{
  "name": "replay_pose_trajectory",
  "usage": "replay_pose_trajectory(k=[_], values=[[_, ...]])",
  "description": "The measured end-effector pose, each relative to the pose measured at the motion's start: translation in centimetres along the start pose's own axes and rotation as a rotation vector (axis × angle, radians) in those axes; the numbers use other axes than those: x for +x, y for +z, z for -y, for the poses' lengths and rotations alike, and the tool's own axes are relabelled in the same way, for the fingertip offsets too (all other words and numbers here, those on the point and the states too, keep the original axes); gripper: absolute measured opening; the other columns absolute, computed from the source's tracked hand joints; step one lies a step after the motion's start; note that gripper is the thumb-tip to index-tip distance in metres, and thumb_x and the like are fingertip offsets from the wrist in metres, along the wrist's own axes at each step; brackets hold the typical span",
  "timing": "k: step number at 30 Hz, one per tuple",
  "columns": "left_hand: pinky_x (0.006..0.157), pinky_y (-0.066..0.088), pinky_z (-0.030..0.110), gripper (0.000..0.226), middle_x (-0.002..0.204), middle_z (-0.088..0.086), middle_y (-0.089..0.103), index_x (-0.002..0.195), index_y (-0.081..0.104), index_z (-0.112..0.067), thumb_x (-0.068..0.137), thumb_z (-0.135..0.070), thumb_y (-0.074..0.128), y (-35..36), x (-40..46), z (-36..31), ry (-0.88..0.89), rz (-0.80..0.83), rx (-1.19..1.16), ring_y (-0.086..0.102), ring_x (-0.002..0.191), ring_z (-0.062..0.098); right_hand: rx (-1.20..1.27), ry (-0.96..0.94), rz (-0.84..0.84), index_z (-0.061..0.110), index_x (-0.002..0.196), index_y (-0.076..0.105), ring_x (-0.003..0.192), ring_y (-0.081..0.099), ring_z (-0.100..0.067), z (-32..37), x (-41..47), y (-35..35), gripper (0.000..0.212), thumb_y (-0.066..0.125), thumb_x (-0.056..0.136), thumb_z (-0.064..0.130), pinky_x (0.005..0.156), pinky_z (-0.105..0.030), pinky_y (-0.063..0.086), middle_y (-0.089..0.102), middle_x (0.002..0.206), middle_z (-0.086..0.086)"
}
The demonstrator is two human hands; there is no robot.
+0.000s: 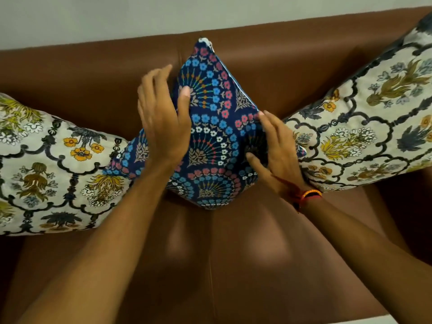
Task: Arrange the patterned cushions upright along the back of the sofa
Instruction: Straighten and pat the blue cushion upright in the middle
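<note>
Left cream cushion (53,164) and right cream cushion (364,127) lean against sofa back (81,73). Blue cushion (210,118) stands on-corner between them; left hand (161,118) grips its edge, right hand (275,146) presses flat. Arrangement apparently near complete.

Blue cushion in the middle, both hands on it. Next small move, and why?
Probably ease the blue cushion back until it leans on the sofa backrest. It stands on one corner between the left cream cushion and the right cream cushion, with the left hand holding its upper left edge and the right hand pressing near its right corner. It looks steadied, not settled.
</note>
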State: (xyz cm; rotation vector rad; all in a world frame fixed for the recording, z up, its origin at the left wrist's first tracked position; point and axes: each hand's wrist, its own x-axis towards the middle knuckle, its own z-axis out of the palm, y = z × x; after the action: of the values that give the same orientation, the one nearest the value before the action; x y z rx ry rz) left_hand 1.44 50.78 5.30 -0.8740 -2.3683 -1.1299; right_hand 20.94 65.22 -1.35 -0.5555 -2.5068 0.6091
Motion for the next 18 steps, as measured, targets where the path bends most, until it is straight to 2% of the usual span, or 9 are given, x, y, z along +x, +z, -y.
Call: replay_pose_trajectory(k=[2,5,8,11,15,18], values=[[0.123,0.030,0.060,0.049,0.155,0.012,0.047,0.152,0.047,-0.010,0.110,-0.033,0.052,0.4,-3.2,0.6,0.101,0.006,0.142,0.043,0.146,0.027,-0.022,-0.123,-0.063,0.012,0.167,0.027,0.161,0.026,-0.024,2.2,1.3,1.6,0.071,0.051,0.106,0.039,0.133,-0.045,0.021,0.025,0.174,-0.007],[0.125,0.015,0.069,0.060,0.171,0.007,0.027,0.164,0.028,-0.018,0.112,-0.044,0.042,2.1,-6.8,1.9,0.153,0.164,0.368,0.023,0.160,0.026,-0.124,-0.183,-0.061,0.016,0.168,0.025,0.166,0.016,-0.026,4.5,3.2,4.5,0.063,0.039,0.112,0.040,0.133,-0.054,0.016,0.022,0.177,-0.004],[0.123,0.014,0.072,0.067,0.174,0.007,0.019,0.166,0.019,-0.023,0.111,-0.058,0.030,3.8,-7.0,4.4,0.119,0.159,0.470,0.017,0.162,0.027,-0.277,-0.192,-0.094,0.015,0.167,0.028,0.165,0.021,-0.031,4.2,4.2,6.8,0.061,0.037,0.114,0.043,0.132,-0.058,0.017,0.027,0.176,-0.006],[0.123,0.015,0.071,0.075,0.174,0.006,0.021,0.166,0.017,-0.025,0.107,-0.069,0.026,4.8,-6.0,6.4,0.088,0.090,0.492,0.019,0.161,0.026,-0.369,-0.215,-0.174,0.013,0.166,0.031,0.162,0.028,-0.031,2.6,5.2,7.5,0.066,0.036,0.112,0.051,0.130,-0.061,0.021,0.032,0.174,-0.008],[0.123,0.017,0.070,0.076,0.172,0.001,0.027,0.166,0.021,-0.022,0.107,-0.070,0.024,5.0,-5.2,8.8,0.069,0.058,0.454,0.024,0.160,0.022,-0.330,-0.196,-0.174,0.010,0.166,0.028,0.163,0.025,-0.033,0.9,6.4,7.3,0.074,0.033,0.111,0.059,0.130,-0.063,0.019,0.030,0.174,-0.012],[0.124,0.015,0.072,0.074,0.171,0.000,0.029,0.165,0.025,-0.021,0.107,-0.067,0.018,4.0,-4.4,9.6,-0.020,0.075,0.410,0.025,0.159,0.022,-0.270,-0.179,-0.117,0.011,0.167,0.025,0.165,0.021,-0.032,-0.3,6.9,6.3,0.075,0.026,0.111,0.060,0.131,-0.062,0.016,0.026,0.176,-0.010]])
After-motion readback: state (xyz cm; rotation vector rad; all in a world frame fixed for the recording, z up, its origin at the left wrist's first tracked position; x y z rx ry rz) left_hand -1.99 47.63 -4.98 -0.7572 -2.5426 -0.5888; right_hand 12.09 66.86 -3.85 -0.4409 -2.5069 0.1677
